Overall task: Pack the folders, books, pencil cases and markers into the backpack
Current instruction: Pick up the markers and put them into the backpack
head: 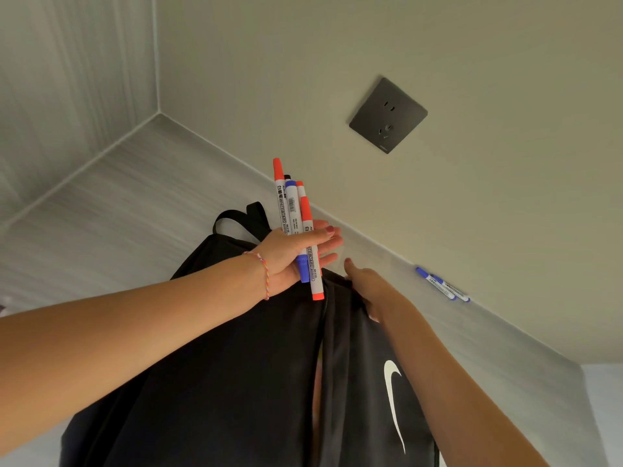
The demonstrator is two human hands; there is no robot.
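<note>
Nearest the camera, a black backpack point(236, 382) with a white swoosh logo point(392, 399) lay on the pale grey table point(118, 203), its zipper point(320, 365) parted into a narrow slit; what was inside could not be made out. Both bare forearms reached over it. The left hand point(290, 257), with a braided bracelet point(263, 274) at the wrist, was closed loosely around a bundle of markers point(296, 227), thumb pressing them against the palm while the fingers stretched out almost straight. The bundle held red-capped and blue-capped whiteboard markers, plus one with a dark cap partly hidden behind the others. They stood nearly upright above the bag's top end. The right hand point(367, 284) gripped the bag's fabric beside the zipper near the top, with one finger pointing forward. Beyond it, the bag's handle point(236, 217) looped up. Farther right, two blue markers point(443, 288) lay side by side on the table against the wall. Higher on that wall sat a dark socket point(388, 115).
</note>
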